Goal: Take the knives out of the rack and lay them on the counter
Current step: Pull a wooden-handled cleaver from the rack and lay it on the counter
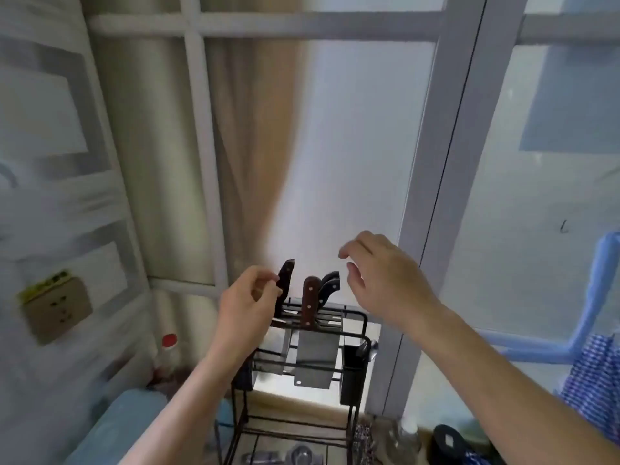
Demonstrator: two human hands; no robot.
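Reaching over the black wire rack [355, 317], I have my left hand [245, 303] at its left end, the fingers [265, 280] curled loosely beside the dark handle of the leftmost knife [285, 280]; the fingertips seem to touch it, but whether they grip it I cannot tell. That knife stands tilted in the rack's top slots. My right hand [385, 276] hovers above the rack's right end, fingers spread apart and bent, holding nothing. Between my hands, the brown-handled cleaver [310, 303] stands upright in the rack, its broad blade hanging down through the wires. Just right of the cleaver, two more dark knife handles [328, 285] lean rightward from the rack. A black utensil cup [352, 370] hangs on the rack's right side. Left of the rack, against the wall, stands a bottle with a red cap [168, 342].
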